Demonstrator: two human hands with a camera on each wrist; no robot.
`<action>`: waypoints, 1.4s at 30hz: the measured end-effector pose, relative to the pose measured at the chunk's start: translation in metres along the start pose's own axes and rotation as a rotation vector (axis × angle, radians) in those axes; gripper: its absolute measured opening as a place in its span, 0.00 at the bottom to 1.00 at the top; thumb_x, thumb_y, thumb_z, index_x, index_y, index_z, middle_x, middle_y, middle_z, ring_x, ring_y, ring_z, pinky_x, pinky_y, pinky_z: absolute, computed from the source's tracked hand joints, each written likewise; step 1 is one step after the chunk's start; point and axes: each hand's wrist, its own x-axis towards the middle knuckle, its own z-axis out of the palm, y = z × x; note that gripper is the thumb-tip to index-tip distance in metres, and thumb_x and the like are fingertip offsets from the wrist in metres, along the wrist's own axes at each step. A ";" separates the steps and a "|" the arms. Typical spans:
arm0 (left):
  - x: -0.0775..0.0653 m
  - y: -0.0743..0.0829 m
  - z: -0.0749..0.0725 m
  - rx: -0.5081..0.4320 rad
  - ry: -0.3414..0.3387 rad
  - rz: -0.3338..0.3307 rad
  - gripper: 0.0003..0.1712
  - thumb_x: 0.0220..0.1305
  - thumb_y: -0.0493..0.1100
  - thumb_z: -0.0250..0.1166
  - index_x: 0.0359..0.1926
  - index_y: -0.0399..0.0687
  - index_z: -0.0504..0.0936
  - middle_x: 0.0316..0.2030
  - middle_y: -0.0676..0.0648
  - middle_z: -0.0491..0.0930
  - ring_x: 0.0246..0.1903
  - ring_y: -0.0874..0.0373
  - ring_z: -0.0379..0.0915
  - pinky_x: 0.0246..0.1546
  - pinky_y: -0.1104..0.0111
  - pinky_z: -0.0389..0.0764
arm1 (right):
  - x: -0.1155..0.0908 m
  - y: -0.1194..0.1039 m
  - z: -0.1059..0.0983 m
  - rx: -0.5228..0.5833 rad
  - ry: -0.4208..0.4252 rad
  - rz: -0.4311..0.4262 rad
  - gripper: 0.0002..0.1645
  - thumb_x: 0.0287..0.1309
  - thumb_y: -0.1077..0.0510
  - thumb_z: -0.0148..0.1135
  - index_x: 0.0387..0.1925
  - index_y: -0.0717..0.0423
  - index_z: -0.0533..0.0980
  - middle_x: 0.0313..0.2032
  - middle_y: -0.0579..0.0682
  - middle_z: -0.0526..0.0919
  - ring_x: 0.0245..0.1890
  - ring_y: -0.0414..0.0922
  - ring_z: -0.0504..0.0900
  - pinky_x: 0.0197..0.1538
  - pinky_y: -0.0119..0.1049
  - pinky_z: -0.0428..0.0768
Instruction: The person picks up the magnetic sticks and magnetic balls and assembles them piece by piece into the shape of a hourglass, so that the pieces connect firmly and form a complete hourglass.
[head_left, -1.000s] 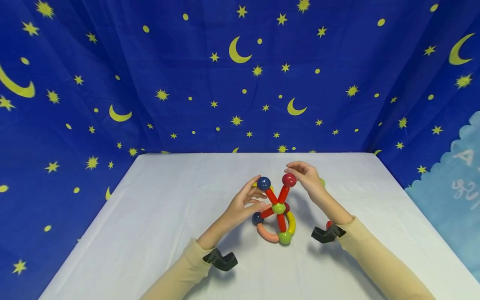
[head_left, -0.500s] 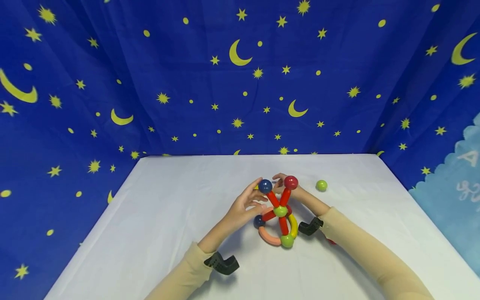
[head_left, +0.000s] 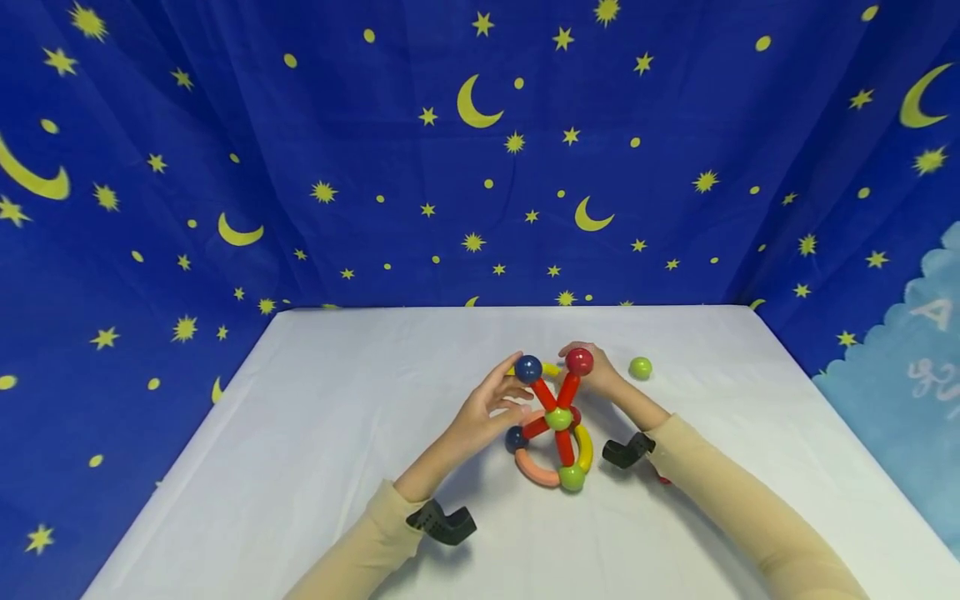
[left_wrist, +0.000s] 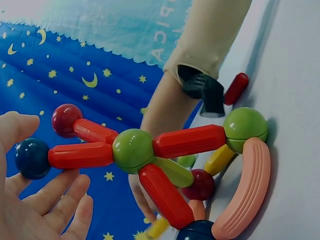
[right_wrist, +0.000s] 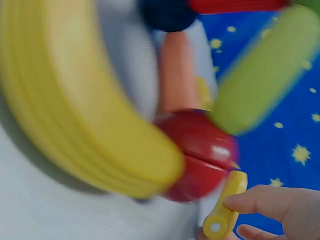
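Observation:
A magnetic ball-and-rod structure stands on the table, its lower ring made of a salmon curved rod (head_left: 537, 468), a yellow curved rod (head_left: 583, 448) and balls. Red rods meet at a central green ball (head_left: 558, 418); two rise to a blue ball (head_left: 528, 369) and a red ball (head_left: 579, 362). My left hand (head_left: 480, 417) reaches round the blue ball with loosely bent fingers, fingertips right at it and the thumb apart from it. Behind the structure my right hand (head_left: 600, 372) pinches another yellow curved rod (right_wrist: 227, 202), whose white end disc shows in the right wrist view.
A loose green ball (head_left: 641, 367) lies on the white table (head_left: 360, 400) to the right of the right hand. A red rod (left_wrist: 236, 89) lies beside the right forearm, mostly hidden by the sleeve in the head view. Starry blue cloth (head_left: 420, 167) stands behind.
From beside the top red ball, my right hand has moved down and left behind the structure, onto the yellow curved rod. The loose green ball has come into view. My left hand stays put.

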 end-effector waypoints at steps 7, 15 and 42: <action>-0.001 0.000 -0.001 0.015 0.009 -0.016 0.41 0.65 0.35 0.57 0.74 0.46 0.47 0.57 0.34 0.74 0.56 0.42 0.71 0.57 0.58 0.73 | 0.006 -0.031 -0.034 0.135 -0.019 0.172 0.28 0.52 0.63 0.66 0.54 0.71 0.71 0.36 0.59 0.84 0.31 0.39 0.79 0.36 0.30 0.80; 0.000 -0.001 -0.002 0.004 0.011 0.016 0.42 0.64 0.34 0.57 0.74 0.45 0.47 0.57 0.33 0.74 0.55 0.40 0.72 0.54 0.63 0.75 | -0.005 -0.084 -0.056 0.341 -0.038 0.087 0.27 0.55 0.64 0.65 0.56 0.69 0.70 0.30 0.41 0.82 0.30 0.35 0.83 0.40 0.33 0.84; 0.000 -0.002 0.001 0.012 0.025 0.033 0.40 0.65 0.35 0.58 0.73 0.42 0.49 0.54 0.33 0.75 0.54 0.41 0.72 0.55 0.57 0.74 | -0.029 -0.097 -0.055 0.220 -0.079 -0.057 0.23 0.51 0.65 0.67 0.51 0.66 0.74 0.40 0.58 0.84 0.34 0.37 0.82 0.39 0.28 0.82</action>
